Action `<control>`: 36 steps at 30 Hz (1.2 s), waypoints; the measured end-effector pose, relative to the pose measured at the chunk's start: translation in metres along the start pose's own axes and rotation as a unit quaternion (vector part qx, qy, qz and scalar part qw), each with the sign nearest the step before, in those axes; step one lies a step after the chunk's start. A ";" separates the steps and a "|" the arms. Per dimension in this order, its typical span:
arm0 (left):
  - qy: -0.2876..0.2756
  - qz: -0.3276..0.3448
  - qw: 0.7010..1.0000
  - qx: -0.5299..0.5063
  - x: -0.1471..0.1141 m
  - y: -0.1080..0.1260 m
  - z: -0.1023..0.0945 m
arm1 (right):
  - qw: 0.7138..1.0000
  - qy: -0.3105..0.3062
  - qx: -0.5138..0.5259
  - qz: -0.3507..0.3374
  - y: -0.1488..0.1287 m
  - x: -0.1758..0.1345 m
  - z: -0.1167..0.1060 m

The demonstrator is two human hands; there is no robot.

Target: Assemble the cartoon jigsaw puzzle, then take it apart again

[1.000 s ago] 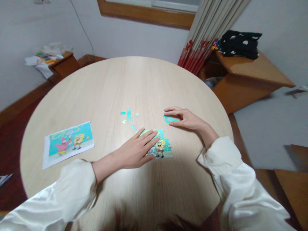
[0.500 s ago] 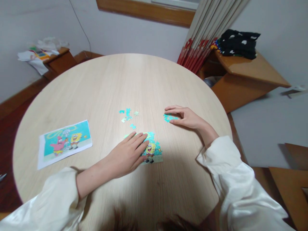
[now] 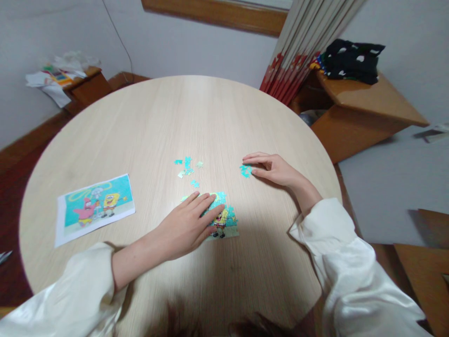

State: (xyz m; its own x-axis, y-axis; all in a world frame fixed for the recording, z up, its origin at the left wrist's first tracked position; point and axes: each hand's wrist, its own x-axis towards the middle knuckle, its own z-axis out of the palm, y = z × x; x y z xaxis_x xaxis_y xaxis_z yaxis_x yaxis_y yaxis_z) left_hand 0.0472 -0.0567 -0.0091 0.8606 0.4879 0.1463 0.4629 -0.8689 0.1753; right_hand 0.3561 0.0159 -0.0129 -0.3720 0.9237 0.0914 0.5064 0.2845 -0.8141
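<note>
My left hand (image 3: 185, 226) lies flat, fingers spread, over a partly joined jigsaw puzzle (image 3: 229, 230) and covers its left part. A yellow cartoon figure shows on the uncovered right side. My right hand (image 3: 275, 167) rests on the table at the right, with its thumb and fingertips apart. Beside those fingertips is a small cluster of turquoise puzzle pieces (image 3: 246, 171); anything under the palm is hidden. Beyond my left hand lie several loose pieces (image 3: 187, 164), turquoise and pale green, and one turquoise piece (image 3: 195, 184) sits closer to the puzzle.
A printed reference picture (image 3: 98, 206) lies on the left of the round wooden table (image 3: 196, 112). Behind the table are a curtain (image 3: 298, 51) and a wooden cabinet (image 3: 372, 103) with black cloth (image 3: 352, 61) on it. Papers (image 3: 49, 86) lie on a low wooden stand.
My right hand has shifted slightly right and away from me, and fewer turquoise pieces show beside its fingers. My left hand has stayed on the puzzle. The view has moved slightly.
</note>
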 end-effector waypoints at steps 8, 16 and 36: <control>-0.006 0.004 1.000 0.011 -0.001 0.002 0.000 | 1.000 0.004 0.000 0.000 -0.002 0.000 0.000; -0.010 0.006 1.000 0.007 -0.001 0.000 0.001 | 0.999 0.024 0.034 0.006 0.005 0.001 0.002; 0.045 -0.031 0.998 0.020 0.008 -0.039 0.013 | 0.998 0.058 -0.010 -0.001 0.001 0.003 0.010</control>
State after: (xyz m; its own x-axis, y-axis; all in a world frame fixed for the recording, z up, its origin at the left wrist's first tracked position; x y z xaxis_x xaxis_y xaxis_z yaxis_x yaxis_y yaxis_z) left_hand 0.0386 -0.0200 -0.0271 0.8080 0.5448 0.2243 0.5243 -0.8385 0.1482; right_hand 0.3480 0.0163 -0.0189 -0.2816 0.9462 0.1595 0.5223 0.2906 -0.8017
